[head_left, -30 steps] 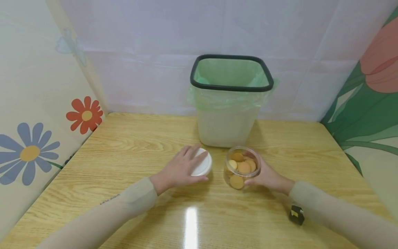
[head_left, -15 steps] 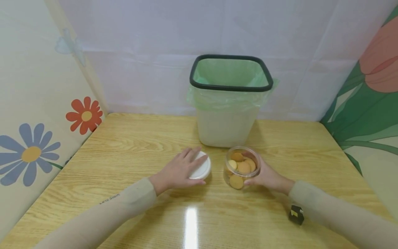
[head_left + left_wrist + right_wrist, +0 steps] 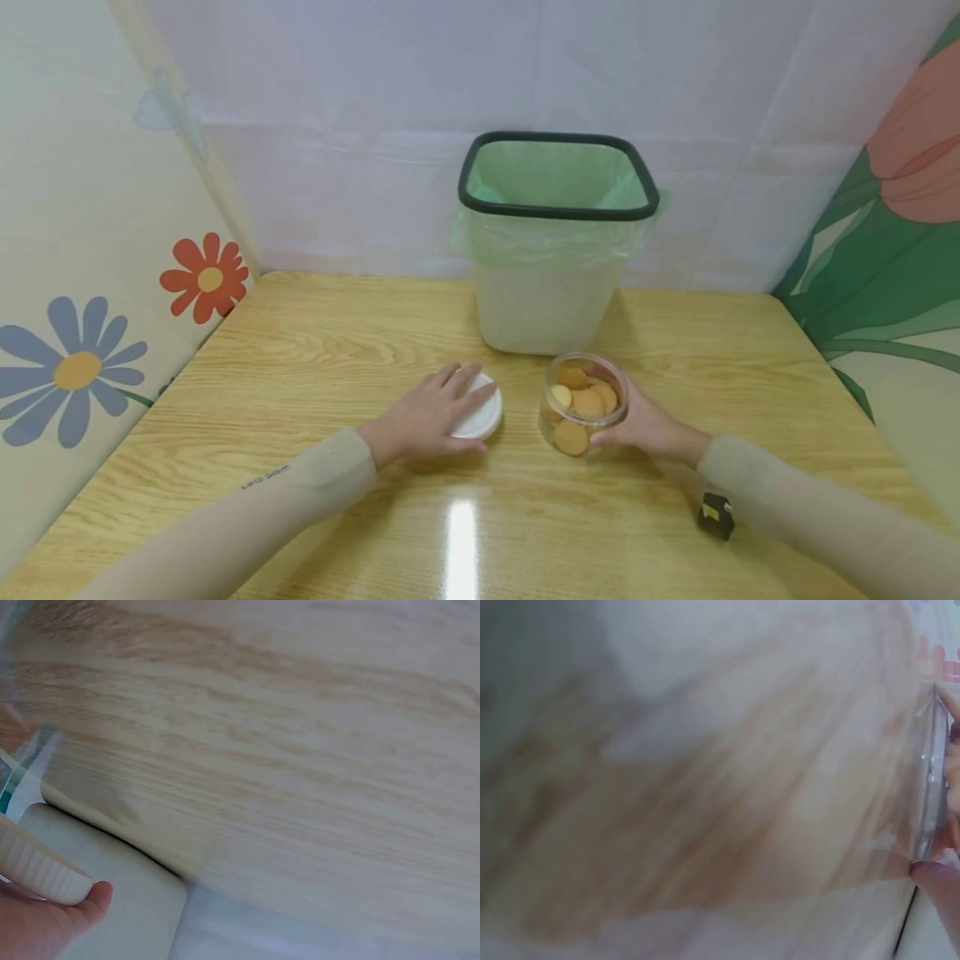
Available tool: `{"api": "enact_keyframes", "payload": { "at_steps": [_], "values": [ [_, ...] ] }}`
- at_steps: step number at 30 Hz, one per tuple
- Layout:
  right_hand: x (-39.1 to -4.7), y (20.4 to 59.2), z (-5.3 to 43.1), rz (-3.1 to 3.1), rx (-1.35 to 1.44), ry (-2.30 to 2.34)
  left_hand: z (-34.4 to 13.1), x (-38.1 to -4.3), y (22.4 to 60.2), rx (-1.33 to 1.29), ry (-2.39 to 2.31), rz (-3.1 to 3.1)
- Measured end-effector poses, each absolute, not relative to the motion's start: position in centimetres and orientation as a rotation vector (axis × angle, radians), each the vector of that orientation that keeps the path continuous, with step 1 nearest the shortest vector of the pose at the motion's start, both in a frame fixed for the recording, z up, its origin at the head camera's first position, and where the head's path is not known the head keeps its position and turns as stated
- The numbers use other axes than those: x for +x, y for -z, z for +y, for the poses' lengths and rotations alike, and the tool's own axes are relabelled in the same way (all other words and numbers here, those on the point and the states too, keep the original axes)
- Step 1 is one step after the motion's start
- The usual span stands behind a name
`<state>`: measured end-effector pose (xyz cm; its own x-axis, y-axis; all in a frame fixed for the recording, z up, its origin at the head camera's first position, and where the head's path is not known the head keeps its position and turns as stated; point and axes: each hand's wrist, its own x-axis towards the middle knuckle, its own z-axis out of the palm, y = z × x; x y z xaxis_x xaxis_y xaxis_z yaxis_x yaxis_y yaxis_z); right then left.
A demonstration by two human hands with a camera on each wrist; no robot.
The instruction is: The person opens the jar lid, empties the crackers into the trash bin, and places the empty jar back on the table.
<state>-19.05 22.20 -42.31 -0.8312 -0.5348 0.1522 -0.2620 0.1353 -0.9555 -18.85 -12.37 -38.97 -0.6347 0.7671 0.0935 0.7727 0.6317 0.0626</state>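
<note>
My left hand (image 3: 431, 417) grips a round white screw lid (image 3: 486, 410), its fingers spread over the top and the thumb at the near edge. In the left wrist view the ribbed side of the lid (image 3: 45, 866) shows, with a fingertip (image 3: 99, 895) against it. My right hand (image 3: 645, 425) holds a clear round jar (image 3: 551, 421) from its right side, the thumb at the front. The jar has no lid on it and contains several round golden cookies (image 3: 588, 404). The right wrist view catches only the jar's edge (image 3: 928, 787) and one digit beside it.
Behind the hands a pale bin (image 3: 547, 308) with a black rim and green liner stands on the wooden table (image 3: 360, 325). A small black object (image 3: 716, 516) with a yellow label lies by the right sleeve. Printed wall sheets border the table.
My left hand has drawn the white lid slightly left and toward me, widening the gap to the jar. My right hand and the jar have stayed in place.
</note>
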Motion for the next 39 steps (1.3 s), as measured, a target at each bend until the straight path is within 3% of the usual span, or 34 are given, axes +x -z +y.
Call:
{"api": "enact_keyframes", "payload": {
  "at_steps": [16,24,39],
  "values": [
    [-19.1,42.3,22.3,2.179,-0.778,1.764,-12.4,-19.2,39.7,-1.365,0.126,-2.877],
    [-19.0,42.6,22.3,2.229,-0.92,1.781,-12.2,-19.1,39.8,-1.391,0.111,-2.926],
    [-19.0,42.1,22.2,2.196,-0.8,1.767,-12.0,-19.1,40.4,-1.371,0.062,-2.959]
  ]
}}
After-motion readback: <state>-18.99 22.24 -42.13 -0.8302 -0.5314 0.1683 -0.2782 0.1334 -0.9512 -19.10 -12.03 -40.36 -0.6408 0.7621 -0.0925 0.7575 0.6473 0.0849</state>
